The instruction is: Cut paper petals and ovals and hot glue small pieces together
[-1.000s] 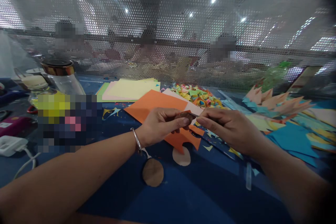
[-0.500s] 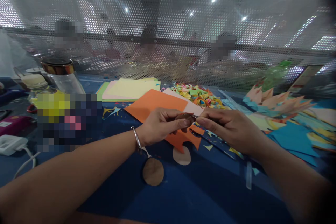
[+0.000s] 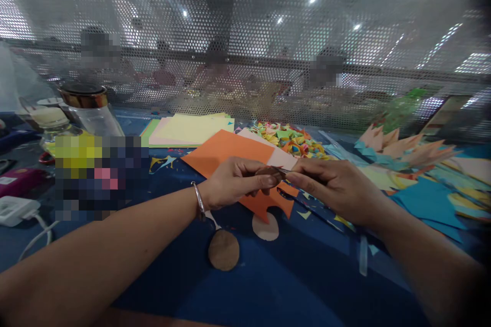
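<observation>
My left hand (image 3: 245, 179) pinches a small brown paper piece (image 3: 270, 172) between thumb and fingers, and a sliver of orange shows at its edge. Facing it, my right hand (image 3: 330, 181) is closed on a thin metal tool (image 3: 284, 169), whose tip meets the paper piece; most of the tool is hidden by the fingers. Under both hands lies an orange paper sheet (image 3: 230, 150) with rounded cut-outs along its near edge. A pale paper disc (image 3: 265, 227) and a brown paper disc (image 3: 224, 250) rest on the blue table (image 3: 291, 286) closer to me.
A stack of coloured paper (image 3: 192, 130) and a heap of paper scraps (image 3: 293, 138) lie behind. Folded paper points (image 3: 402, 145) and blue sheets (image 3: 427, 202) are at right. Jars (image 3: 92, 112) and a white charger (image 3: 17, 210) stand left. A perforated panel (image 3: 249, 25) bounds the back.
The metal tool's tip has shifted slightly left over the brown paper piece, and the piece is tilted a little differently. Both hands stay almost in place.
</observation>
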### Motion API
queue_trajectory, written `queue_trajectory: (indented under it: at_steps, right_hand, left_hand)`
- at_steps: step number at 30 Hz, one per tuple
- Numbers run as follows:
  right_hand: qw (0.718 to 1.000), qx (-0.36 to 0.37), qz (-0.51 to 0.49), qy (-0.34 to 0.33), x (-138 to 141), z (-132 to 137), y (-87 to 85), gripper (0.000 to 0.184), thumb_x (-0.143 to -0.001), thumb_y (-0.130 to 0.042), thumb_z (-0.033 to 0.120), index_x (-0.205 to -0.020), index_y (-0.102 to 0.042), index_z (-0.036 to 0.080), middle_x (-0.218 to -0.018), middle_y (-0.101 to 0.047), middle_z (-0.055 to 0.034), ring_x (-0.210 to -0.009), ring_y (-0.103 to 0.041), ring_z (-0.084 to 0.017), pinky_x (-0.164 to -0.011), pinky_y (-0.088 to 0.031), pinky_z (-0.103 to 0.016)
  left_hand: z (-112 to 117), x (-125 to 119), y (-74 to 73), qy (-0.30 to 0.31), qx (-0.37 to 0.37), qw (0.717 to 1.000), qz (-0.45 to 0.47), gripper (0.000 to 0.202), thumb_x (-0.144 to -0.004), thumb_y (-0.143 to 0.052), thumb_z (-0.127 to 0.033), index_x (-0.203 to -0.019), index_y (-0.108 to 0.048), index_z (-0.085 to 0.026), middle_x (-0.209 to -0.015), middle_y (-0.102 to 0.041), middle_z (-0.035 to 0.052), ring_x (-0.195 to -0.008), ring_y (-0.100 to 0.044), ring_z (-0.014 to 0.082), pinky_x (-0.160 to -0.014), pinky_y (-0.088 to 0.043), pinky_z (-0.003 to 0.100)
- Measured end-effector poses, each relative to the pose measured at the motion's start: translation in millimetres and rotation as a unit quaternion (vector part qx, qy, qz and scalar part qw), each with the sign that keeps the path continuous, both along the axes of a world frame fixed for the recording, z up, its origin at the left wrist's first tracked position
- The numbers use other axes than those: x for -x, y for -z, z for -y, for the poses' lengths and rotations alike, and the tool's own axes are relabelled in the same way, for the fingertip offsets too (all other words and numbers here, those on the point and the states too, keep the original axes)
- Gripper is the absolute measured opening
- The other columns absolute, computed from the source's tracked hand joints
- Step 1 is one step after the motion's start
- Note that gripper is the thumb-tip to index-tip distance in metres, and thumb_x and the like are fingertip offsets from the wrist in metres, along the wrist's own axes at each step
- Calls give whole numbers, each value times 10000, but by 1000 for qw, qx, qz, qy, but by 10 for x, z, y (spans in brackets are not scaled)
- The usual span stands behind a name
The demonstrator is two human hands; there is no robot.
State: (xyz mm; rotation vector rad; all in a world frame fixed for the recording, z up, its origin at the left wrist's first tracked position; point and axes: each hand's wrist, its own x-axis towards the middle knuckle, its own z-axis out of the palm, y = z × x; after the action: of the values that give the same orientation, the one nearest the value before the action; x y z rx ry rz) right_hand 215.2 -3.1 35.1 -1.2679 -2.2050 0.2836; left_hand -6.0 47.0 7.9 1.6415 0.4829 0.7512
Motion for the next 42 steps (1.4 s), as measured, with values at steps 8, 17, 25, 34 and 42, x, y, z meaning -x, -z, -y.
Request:
queue_trajectory:
  at_steps: [8, 17, 25, 34, 42]
  right_hand:
    - [1000, 1, 15, 2, 0, -4, -2, 461, -958, -501, 607, -721, -612, 227, -605, -558, 10, -542, -495, -131, -514, -375, -273]
    - [1000, 4, 22, -7, 1, -3, 2, 436, -971, -502, 574, -734, -612, 224, -619, -559, 9, -556, -505, -129, -531, -381, -269]
    - [1000, 4, 25, -11, 21, 7, -11, 458, -965, -502, 587, -703, -599, 224, -587, -541, 14, -521, -481, -125, -506, -360, -268]
    - [999, 11, 32, -17, -5, -3, 20, 447, -983, -486, 553, -713, -591, 212, -584, -503, 26, -522, -462, -113, -505, -339, -262]
    - [999, 24, 47, -14, -28, -1, 33, 459, -995, -454, 556, -725, -598, 213, -604, -519, 18, -543, -481, -125, -526, -346, -279]
  left_hand:
    - [-14, 22, -8, 9, 19, 1000, -10, 265, -806, -725, -398, -810, -737, -133, -682, -581, 2, -602, -477, 70, -548, -370, 198]
    - [-12, 21, -47, 27, 47, 999, -4, 174, -783, -738, -310, -779, -751, -136, -660, -598, -3, -595, -494, 62, -543, -385, 181]
    - [-35, 23, -41, 37, 53, 998, -13, 211, -768, -757, -343, -781, -758, -132, -651, -593, -2, -598, -492, 68, -541, -370, 186]
    - [-51, 45, -17, 62, 46, 997, -16, 172, -815, -724, -304, -780, -747, -137, -635, -585, -15, -570, -466, 55, -547, -340, 198]
    - [-79, 42, -4, 71, 64, 995, -25, 169, -809, -731, -295, -811, -745, -126, -640, -586, -19, -565, -467, 50, -540, -334, 195]
